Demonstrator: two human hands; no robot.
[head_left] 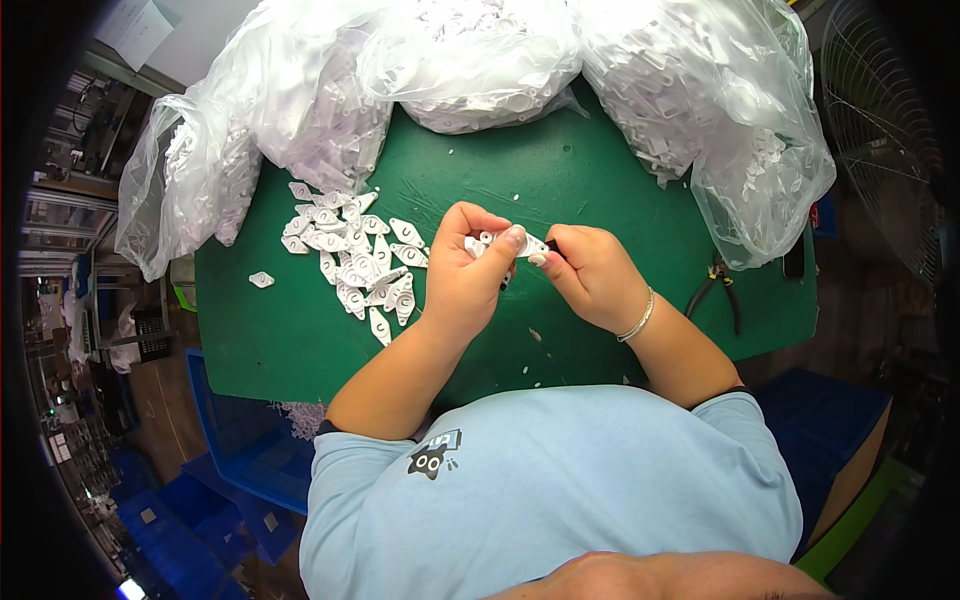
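The light-blue shirt (560, 490) bears a cat print (428, 461); the bracelet (639, 318) gleams.

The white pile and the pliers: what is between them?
In the head view, between pile and pliers come the left hand, holding white parts, some green table, then the right hand with a bracelet.

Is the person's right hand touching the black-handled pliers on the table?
Apart. The head view shows a strip of green tabletop between the right hand and the black-handled pliers.
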